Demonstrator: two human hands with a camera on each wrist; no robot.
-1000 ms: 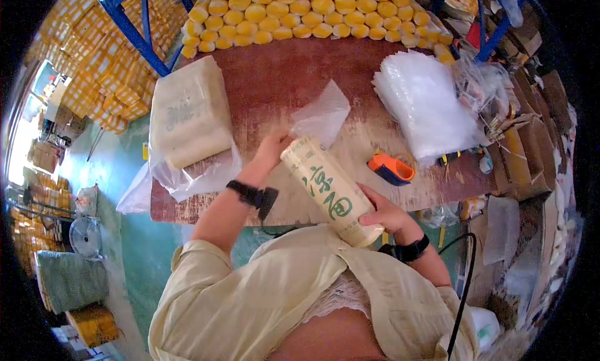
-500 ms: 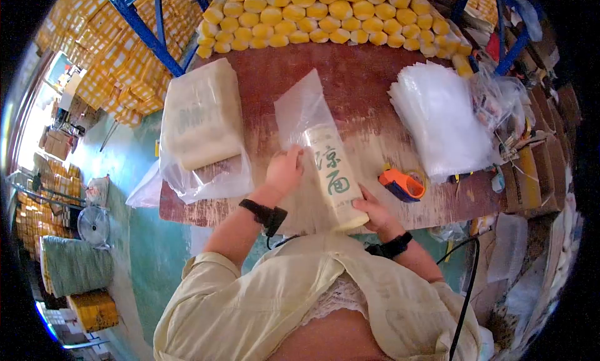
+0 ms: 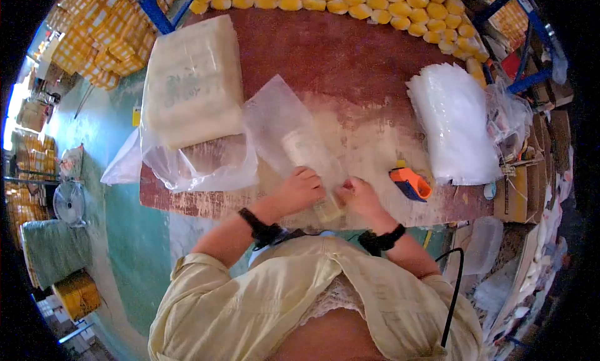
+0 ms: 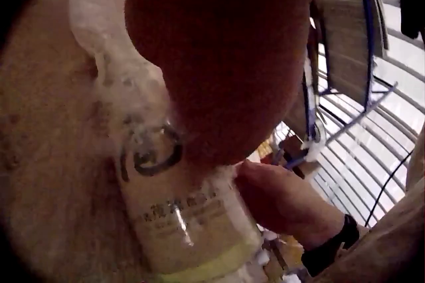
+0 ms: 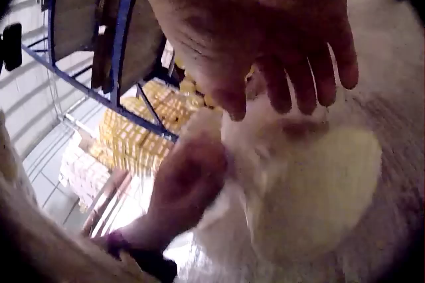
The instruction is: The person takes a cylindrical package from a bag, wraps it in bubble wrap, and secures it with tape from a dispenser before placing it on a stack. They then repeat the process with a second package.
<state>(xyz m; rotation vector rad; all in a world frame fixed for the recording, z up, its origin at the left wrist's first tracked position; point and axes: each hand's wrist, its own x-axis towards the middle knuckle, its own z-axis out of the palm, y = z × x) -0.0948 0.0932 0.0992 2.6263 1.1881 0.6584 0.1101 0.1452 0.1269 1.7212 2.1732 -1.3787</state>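
A cylindrical noodle pack (image 3: 304, 150), wrapped in pale printed paper with green characters, lies inside a clear plastic bag (image 3: 275, 108) on the table near its front edge. My left hand (image 3: 300, 189) is at the bag's near part, over the pack, with fingers curled on the plastic. In the left wrist view that hand covers much of the pack (image 4: 192, 230), whose printed side and pale end show. Just to the right of the pack, my right hand (image 3: 360, 195) has its fingers extended and spaced apart in the right wrist view, close over the pack's round end (image 5: 325, 190).
A large bagged stack of pale packs (image 3: 194, 86) stands on the table's left. At the right lie a pile of clear bags (image 3: 453, 126) and an orange tape dispenser (image 3: 411, 184). Yellow-ended rolls (image 3: 375, 3) line the far edge, beside blue rack posts (image 3: 150, 8).
The noodle pack has gone into the plastic bag and now lies on the table. My right hand has left its grip on the pack's lower end; my left hand has moved nearer my body.
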